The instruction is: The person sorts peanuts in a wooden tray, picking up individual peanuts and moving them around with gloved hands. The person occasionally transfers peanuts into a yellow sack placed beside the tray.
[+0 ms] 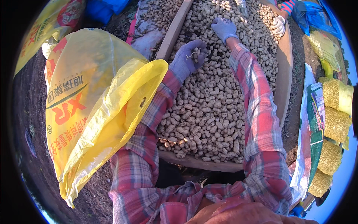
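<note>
Unshelled peanuts [209,112] cover a wood-framed sorting tray in front of me. My left hand [190,57], in a light purple-grey knit glove, is curled palm up over the peanuts, holding a few small pieces with a thin pale stem or root. My right hand [224,29], in a similar glove, reaches farther out and rests on the peanuts with its fingertips down; whether it grips any is hidden. A wooden bar [174,30] runs just beyond my left hand. An open yellow woven sack [92,98] stands beside my left forearm.
Another person's white-gloved hand [278,25] is at the tray's far right rim, and a further pale glove [242,7] shows at the top. Filled mesh sacks [337,123] and a green-and-white bag [316,112] lie right. The wooden rim [284,72] bounds the tray.
</note>
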Tool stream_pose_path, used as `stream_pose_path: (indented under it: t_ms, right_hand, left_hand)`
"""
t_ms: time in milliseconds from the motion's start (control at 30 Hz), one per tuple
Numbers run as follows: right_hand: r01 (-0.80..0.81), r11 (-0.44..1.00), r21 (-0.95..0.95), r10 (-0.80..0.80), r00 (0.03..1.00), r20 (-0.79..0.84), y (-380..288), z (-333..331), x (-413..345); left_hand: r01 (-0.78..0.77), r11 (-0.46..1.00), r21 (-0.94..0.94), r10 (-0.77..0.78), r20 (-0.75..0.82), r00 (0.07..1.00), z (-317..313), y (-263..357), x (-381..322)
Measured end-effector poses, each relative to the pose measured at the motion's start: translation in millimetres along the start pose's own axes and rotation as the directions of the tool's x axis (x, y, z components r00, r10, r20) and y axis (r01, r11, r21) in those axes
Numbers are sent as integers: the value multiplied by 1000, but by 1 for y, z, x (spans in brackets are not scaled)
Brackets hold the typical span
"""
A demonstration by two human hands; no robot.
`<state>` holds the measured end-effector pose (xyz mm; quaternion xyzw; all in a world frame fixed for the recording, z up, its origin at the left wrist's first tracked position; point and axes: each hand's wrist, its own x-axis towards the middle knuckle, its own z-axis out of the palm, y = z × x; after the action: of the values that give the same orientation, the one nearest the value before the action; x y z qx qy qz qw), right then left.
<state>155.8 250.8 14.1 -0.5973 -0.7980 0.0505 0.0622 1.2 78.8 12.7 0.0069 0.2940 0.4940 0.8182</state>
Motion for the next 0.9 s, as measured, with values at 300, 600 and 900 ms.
stream_pose_path:
  t_ms: [300,600,900]
  right_hand:
    - [-128,782,610,-70,954,290,9,-49,-81]
    - [-86,992,-94,93,993,78,-10,7,-1]
    - [-148,796,587,11,973,231,65,14,-44]
  left_hand:
    - [-71,997,-2,71,-73,995,-2,-18,5]
    - [-81,995,51,80,32,996,1,-13,5]
    - [-50,999,15,50,-47,998,3,-12,7]
